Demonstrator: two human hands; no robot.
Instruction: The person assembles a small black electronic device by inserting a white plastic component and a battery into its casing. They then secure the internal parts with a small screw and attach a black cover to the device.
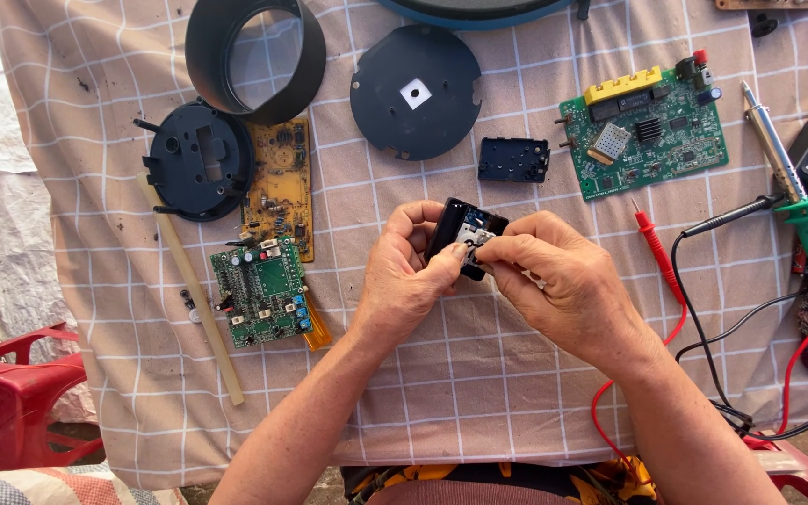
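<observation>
Both my hands meet over the middle of a checked cloth (479,393). My left hand (402,281) grips a small black box-shaped module (453,224) with a blue and metal inside. My right hand (563,285) pinches the module's lower right corner with thumb and forefinger, on a small metal part. A matching small black cover (513,160) lies just beyond the hands.
A green circuit board (645,131) lies at the back right, a smaller green board (264,292) and a yellow board (281,182) at the left. Black round housing parts (413,92) (200,161) (252,58), a wooden stick (194,290), a soldering iron (801,201), red and black probes (656,248), a red chair (11,393).
</observation>
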